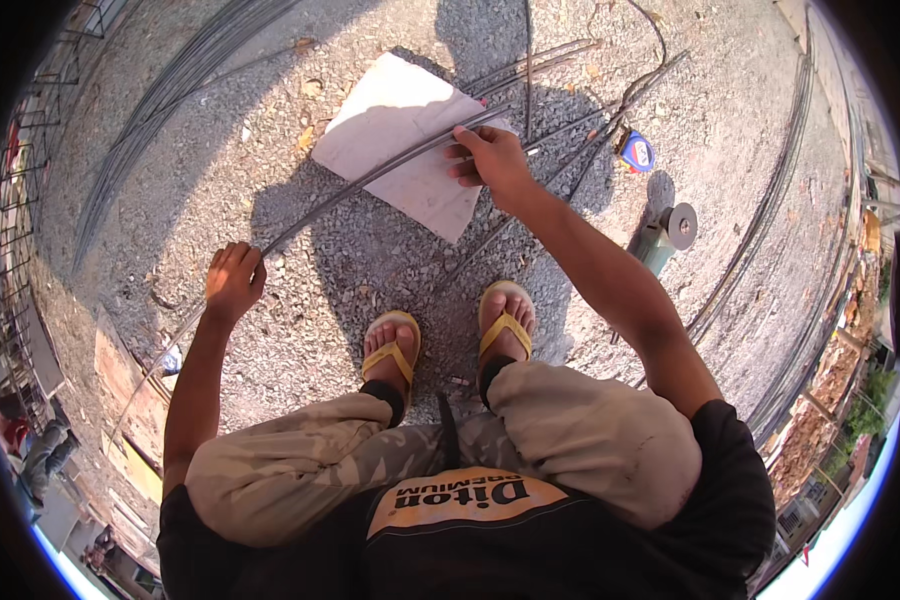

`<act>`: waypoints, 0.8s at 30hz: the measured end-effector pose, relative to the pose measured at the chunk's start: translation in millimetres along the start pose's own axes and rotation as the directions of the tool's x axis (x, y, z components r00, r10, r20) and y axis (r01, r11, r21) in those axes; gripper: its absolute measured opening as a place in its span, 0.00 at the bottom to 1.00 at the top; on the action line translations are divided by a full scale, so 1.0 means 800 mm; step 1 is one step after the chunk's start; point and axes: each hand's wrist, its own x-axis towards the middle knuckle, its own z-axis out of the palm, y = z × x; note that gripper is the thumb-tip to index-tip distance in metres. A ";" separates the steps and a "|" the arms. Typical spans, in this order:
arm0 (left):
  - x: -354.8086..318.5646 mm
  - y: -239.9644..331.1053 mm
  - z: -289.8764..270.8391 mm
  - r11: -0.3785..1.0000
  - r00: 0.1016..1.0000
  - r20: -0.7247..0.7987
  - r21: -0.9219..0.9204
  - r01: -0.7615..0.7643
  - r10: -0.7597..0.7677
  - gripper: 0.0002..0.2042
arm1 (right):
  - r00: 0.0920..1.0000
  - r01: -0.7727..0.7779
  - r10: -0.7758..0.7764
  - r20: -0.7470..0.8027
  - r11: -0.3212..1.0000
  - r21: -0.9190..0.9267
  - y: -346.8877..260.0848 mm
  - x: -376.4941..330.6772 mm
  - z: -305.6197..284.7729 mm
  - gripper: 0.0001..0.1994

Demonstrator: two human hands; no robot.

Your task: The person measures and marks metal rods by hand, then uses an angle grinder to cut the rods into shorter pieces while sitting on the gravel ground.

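Observation:
A few long, thin grey steel rods (360, 186) run together from the lower left up across a pale flat sheet (395, 100) on the gravel. My left hand (235, 280) is closed round them at the left, its knuckles up. Near their far end, my right hand (490, 165) has its thumb on top of the rods and its other fingers curled just below, over the sheet. Its palm side is partly hidden. To the right of that hand lies a blue tape measure (637, 151). An angle grinder (655, 245) rests on the ground below it, disc upward.
More loose rods (560, 60) lie beyond the sheet, with a dark cable (660, 40) nearby. Long bundles of rods curve along the left (160, 110) and right (785, 180). My feet, in yellow flip-flops (395, 350), stand on the gravel. Wire cages (15, 200) stand at the left rim.

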 end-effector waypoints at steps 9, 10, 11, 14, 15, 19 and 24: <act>0.004 -0.009 0.003 0.998 0.997 -0.055 -0.004 0.063 -0.063 0.05 | 0.993 0.024 -0.026 -0.116 1.000 -0.017 0.006 0.022 0.000 0.12; 0.014 -0.012 0.000 0.999 0.997 -0.071 0.038 0.025 -0.022 0.05 | 0.991 0.033 -0.034 -0.129 0.999 -0.006 0.004 0.026 -0.010 0.12; 0.019 -0.018 -0.004 0.999 0.999 -0.034 0.046 0.022 -0.020 0.05 | 0.991 0.039 -0.037 -0.129 0.999 0.013 0.007 0.030 -0.017 0.11; 0.014 -0.018 0.017 0.997 0.998 -0.065 0.074 0.033 -0.028 0.04 | 0.990 0.027 -0.025 -0.138 0.999 0.016 0.013 0.027 -0.017 0.11; -0.004 -0.019 0.025 0.992 0.998 -0.048 0.112 0.052 -0.047 0.04 | 0.992 0.018 -0.015 -0.122 1.000 0.023 0.022 0.029 -0.011 0.10; 0.000 -0.010 0.032 0.989 0.992 0.016 0.080 0.125 -0.127 0.04 | 0.995 0.015 -0.011 -0.101 0.999 0.039 0.022 0.040 -0.023 0.10; 0.014 -0.005 0.031 0.993 0.993 -0.014 -0.023 0.120 -0.120 0.04 | 0.994 0.041 -0.035 -0.103 0.997 0.063 0.018 0.046 -0.036 0.10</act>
